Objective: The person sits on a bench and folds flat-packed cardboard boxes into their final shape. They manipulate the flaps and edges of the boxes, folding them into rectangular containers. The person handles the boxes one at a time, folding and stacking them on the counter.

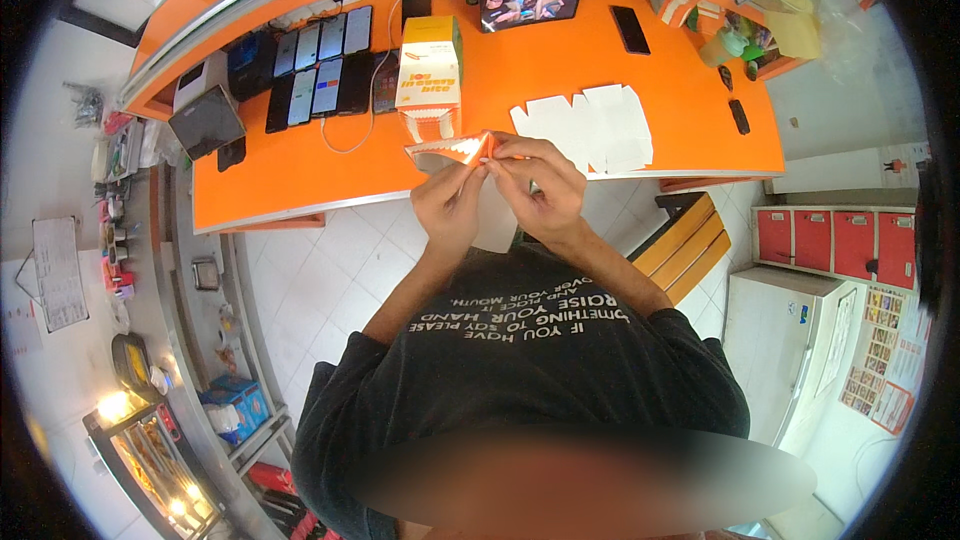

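My left hand point(446, 202) and my right hand point(540, 185) meet just over the front edge of the orange counter. Their fingers are closed, pinching a small folded cardboard piece point(450, 149) from both sides. It is orange and white, with a shiny surface and a point at its right end; its lower part is partly hidden by my fingers. Just beyond it stands a yellow and white carton point(428, 65), with a striped stack of folded card point(432, 124) at its near end. Flat white die-cut card blanks point(585, 130) lie right of my hands.
Several phones point(320, 70) lie at the left, with a white cable. A propped screen point(530, 2) stands at the back; a black phone point(630, 30) lies to its right. A slatted wooden bench point(685, 250) is below the counter at right. Shelves with a lit food warmer point(155, 465) line the left.
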The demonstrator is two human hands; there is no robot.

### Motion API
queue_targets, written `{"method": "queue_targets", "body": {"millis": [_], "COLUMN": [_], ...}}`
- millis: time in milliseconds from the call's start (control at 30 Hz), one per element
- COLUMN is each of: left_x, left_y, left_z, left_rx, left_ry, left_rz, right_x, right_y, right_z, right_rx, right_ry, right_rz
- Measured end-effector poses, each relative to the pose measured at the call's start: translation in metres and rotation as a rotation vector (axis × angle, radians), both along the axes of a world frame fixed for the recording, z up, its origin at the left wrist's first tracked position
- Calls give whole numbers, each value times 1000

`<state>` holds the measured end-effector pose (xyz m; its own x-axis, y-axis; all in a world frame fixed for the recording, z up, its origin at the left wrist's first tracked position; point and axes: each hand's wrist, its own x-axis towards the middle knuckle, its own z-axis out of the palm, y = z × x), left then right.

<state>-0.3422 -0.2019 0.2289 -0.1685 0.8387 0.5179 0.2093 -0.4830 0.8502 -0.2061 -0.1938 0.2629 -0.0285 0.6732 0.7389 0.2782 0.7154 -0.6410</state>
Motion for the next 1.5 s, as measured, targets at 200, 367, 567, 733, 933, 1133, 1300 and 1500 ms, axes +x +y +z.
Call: {"method": "queue_targets", "body": {"millis": [200,367,567,733,933,1133,1300,1500], "left_x": [7,8,-7,-29,-44,-22,-30,-25], "left_y": [-5,-17,-10,-9,-4,2,1,16], "left_z": [-11,-8,-32,-36,-45,5,6,14], "left_rx": [169,154,-319,-418,-481,-266,-305,-364], "left_ry": [39,116,-609,-835,-600,-133,31,-65], "left_rz": [78,-102,-217,-616,-571,-243,-166,-375], "right_x": [3,6,9,15,50,52,38,52], "right_y": [2,5,-5,12,14,20,17,28], "right_z": [-3,-10,-10,-1,-4,-11,-11,-14], "right_rx": [102,125,-42,-390,-834,-802,-785,-729], "right_ry": [-4,-69,-255,239,240,135,442,213], "right_rz": [48,139,184,-149,489,322,457,361]}}
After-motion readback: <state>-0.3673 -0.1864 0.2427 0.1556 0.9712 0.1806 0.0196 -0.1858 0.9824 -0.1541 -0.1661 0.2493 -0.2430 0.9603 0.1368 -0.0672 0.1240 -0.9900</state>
